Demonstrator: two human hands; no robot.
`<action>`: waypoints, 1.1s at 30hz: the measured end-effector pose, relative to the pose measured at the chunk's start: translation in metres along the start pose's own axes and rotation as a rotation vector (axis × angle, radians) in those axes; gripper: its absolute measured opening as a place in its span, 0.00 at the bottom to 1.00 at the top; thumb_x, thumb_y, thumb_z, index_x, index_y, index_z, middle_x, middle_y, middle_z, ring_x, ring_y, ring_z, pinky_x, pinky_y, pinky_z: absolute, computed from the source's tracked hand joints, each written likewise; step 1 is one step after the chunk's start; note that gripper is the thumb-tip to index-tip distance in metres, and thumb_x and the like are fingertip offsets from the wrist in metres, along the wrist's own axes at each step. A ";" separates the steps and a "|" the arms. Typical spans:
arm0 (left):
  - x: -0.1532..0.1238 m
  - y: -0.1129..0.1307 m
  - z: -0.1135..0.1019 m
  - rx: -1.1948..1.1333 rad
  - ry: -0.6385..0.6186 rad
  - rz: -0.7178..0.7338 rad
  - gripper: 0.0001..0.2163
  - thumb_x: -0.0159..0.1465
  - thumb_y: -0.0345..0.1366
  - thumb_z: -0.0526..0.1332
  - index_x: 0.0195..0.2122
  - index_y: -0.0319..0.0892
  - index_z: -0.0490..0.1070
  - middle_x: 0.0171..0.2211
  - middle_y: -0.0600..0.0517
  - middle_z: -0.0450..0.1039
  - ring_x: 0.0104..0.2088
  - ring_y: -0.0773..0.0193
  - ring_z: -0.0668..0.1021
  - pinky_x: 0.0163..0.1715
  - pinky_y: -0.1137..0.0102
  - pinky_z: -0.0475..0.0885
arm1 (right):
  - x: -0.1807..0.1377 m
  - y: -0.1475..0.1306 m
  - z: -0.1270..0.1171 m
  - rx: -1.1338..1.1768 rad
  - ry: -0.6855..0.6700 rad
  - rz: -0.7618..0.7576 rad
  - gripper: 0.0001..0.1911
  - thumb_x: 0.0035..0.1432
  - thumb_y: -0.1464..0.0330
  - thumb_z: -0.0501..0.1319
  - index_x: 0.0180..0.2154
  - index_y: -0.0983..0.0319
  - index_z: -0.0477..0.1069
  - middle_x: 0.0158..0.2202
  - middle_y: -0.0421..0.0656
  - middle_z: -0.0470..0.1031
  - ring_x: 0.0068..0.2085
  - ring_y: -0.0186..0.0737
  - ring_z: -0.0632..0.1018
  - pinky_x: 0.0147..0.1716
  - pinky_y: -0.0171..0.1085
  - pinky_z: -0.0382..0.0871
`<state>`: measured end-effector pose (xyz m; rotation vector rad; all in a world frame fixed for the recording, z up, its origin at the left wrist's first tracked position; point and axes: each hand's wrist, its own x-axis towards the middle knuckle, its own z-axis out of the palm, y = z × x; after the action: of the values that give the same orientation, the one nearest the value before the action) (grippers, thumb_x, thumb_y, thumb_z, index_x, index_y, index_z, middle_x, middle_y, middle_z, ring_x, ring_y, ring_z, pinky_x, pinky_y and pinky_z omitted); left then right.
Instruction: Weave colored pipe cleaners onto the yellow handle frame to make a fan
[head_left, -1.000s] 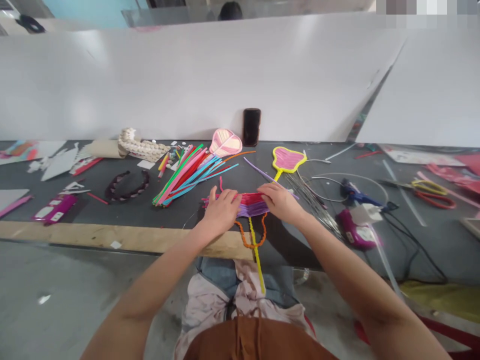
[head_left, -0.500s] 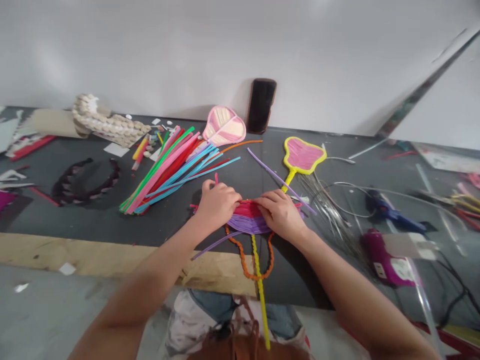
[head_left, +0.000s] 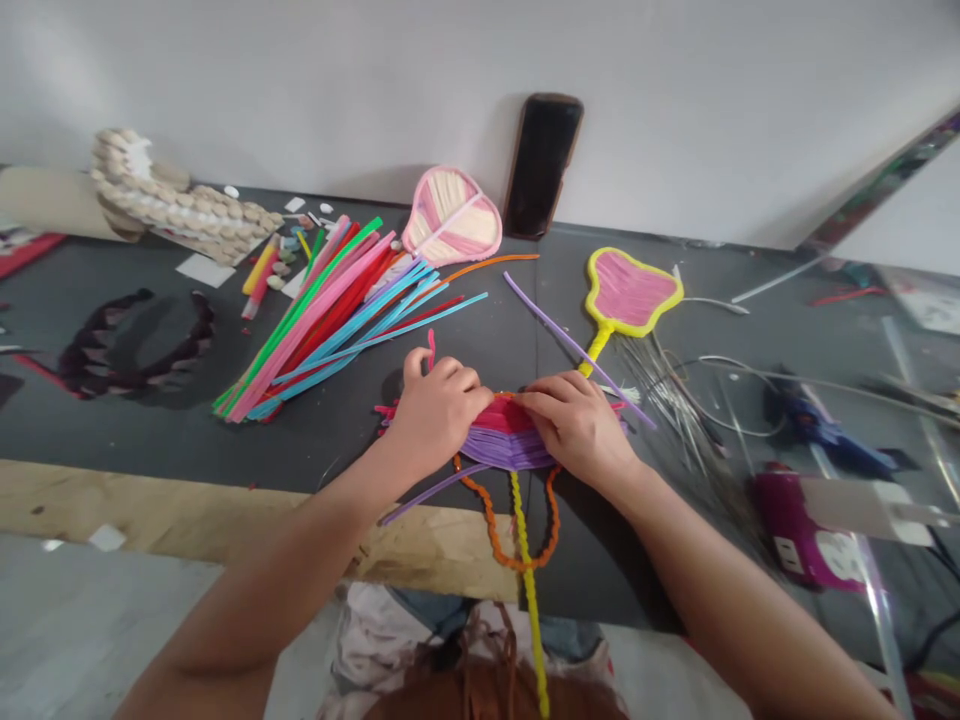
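Both my hands rest on a half-woven fan of pink and purple pipe cleaners [head_left: 504, 438] with an orange outline and a long yellow stem [head_left: 529, 585] that hangs over the table edge. My left hand [head_left: 436, 408] is curled, its fingers pinched on the fan's left side. My right hand [head_left: 577, 425] pinches the top strands of the fan from the right. A loose purple pipe cleaner [head_left: 574, 347] lies just beyond my right hand.
A pile of coloured pipe cleaners [head_left: 330, 315] lies left of centre. Two finished fans, a pink one [head_left: 452, 217] and a yellow-rimmed one [head_left: 628, 291], lie near a black phone [head_left: 543, 165] leaning on the white board. Wires, glue guns [head_left: 796, 530] sit right; a braided headband [head_left: 135, 338] left.
The camera has moved closer and tilted down. My hands have drawn together over the fan, and the fingers have tightened on its top strands.
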<state>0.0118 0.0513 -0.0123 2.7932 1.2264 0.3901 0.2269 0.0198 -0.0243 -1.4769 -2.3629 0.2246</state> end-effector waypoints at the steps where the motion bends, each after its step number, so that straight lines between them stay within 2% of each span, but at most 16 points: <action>1: 0.000 0.000 0.000 0.006 -0.003 0.002 0.15 0.66 0.24 0.52 0.38 0.46 0.77 0.36 0.51 0.77 0.42 0.58 0.72 0.51 0.49 0.52 | 0.000 0.000 0.000 -0.012 -0.001 0.002 0.17 0.68 0.68 0.51 0.45 0.56 0.79 0.44 0.45 0.78 0.45 0.44 0.72 0.45 0.43 0.66; 6: -0.001 0.001 0.000 0.044 0.011 0.029 0.17 0.68 0.26 0.51 0.42 0.51 0.77 0.36 0.50 0.76 0.42 0.59 0.71 0.53 0.48 0.52 | -0.002 -0.001 0.000 -0.025 -0.003 0.000 0.16 0.67 0.69 0.52 0.46 0.55 0.78 0.45 0.44 0.79 0.45 0.44 0.72 0.44 0.42 0.65; 10: -0.001 0.003 -0.001 0.075 0.022 0.036 0.16 0.69 0.29 0.52 0.39 0.53 0.78 0.34 0.50 0.76 0.42 0.59 0.71 0.54 0.46 0.51 | -0.002 -0.002 -0.002 -0.077 -0.024 -0.006 0.16 0.66 0.70 0.53 0.47 0.54 0.78 0.46 0.44 0.79 0.45 0.45 0.72 0.45 0.44 0.64; 14: -0.001 0.005 -0.002 0.098 0.019 0.049 0.14 0.68 0.29 0.53 0.38 0.52 0.78 0.34 0.50 0.76 0.41 0.59 0.71 0.55 0.45 0.51 | -0.003 -0.002 -0.006 -0.104 -0.028 -0.008 0.17 0.66 0.70 0.53 0.49 0.54 0.77 0.47 0.44 0.79 0.47 0.45 0.74 0.50 0.47 0.63; 18: -0.002 0.005 -0.003 0.107 0.017 0.047 0.13 0.68 0.29 0.55 0.39 0.51 0.78 0.35 0.51 0.76 0.42 0.59 0.72 0.56 0.44 0.52 | -0.009 -0.005 -0.009 -0.088 0.013 -0.070 0.18 0.68 0.67 0.51 0.55 0.55 0.72 0.54 0.44 0.76 0.57 0.47 0.72 0.61 0.53 0.56; 20: -0.002 0.005 -0.003 0.113 0.006 0.046 0.12 0.67 0.29 0.56 0.39 0.51 0.78 0.34 0.51 0.76 0.42 0.58 0.72 0.56 0.43 0.53 | -0.013 -0.008 -0.008 -0.092 -0.028 -0.130 0.20 0.69 0.63 0.51 0.58 0.58 0.69 0.58 0.46 0.72 0.62 0.49 0.68 0.64 0.55 0.51; 22: -0.002 0.004 -0.004 0.111 0.004 0.047 0.12 0.67 0.28 0.55 0.40 0.50 0.77 0.35 0.51 0.76 0.43 0.58 0.73 0.56 0.43 0.54 | -0.016 -0.010 -0.006 -0.106 -0.105 -0.151 0.24 0.68 0.59 0.52 0.61 0.60 0.65 0.62 0.48 0.68 0.65 0.51 0.64 0.65 0.56 0.51; 25: -0.002 0.004 -0.009 0.100 0.052 0.035 0.13 0.69 0.28 0.52 0.43 0.47 0.76 0.41 0.49 0.77 0.47 0.57 0.75 0.59 0.43 0.54 | -0.018 -0.013 -0.002 -0.135 -0.180 -0.110 0.30 0.66 0.55 0.53 0.64 0.62 0.60 0.65 0.50 0.63 0.67 0.53 0.60 0.65 0.56 0.53; 29: -0.005 0.014 -0.014 0.127 0.091 0.092 0.15 0.71 0.29 0.48 0.49 0.39 0.73 0.53 0.44 0.74 0.58 0.54 0.71 0.64 0.46 0.53 | -0.018 -0.011 0.001 -0.157 -0.169 -0.095 0.30 0.67 0.55 0.51 0.64 0.63 0.60 0.66 0.50 0.61 0.67 0.54 0.59 0.65 0.56 0.52; 31: -0.009 0.021 -0.013 0.153 0.016 0.125 0.16 0.72 0.33 0.48 0.54 0.37 0.70 0.57 0.42 0.71 0.61 0.53 0.69 0.64 0.48 0.55 | -0.018 -0.010 0.003 -0.160 -0.146 -0.090 0.29 0.68 0.56 0.50 0.64 0.64 0.60 0.65 0.51 0.62 0.67 0.54 0.60 0.64 0.57 0.52; 33: -0.012 0.026 -0.009 0.161 -0.114 0.109 0.24 0.72 0.45 0.48 0.60 0.33 0.65 0.62 0.37 0.65 0.64 0.50 0.66 0.64 0.48 0.56 | -0.019 -0.010 0.006 -0.164 -0.130 -0.080 0.29 0.68 0.57 0.51 0.64 0.64 0.59 0.65 0.53 0.62 0.67 0.55 0.60 0.64 0.58 0.53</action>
<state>0.0197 0.0244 -0.0021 2.9793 1.1326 0.1413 0.2238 -0.0016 -0.0305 -1.4761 -2.5939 0.1117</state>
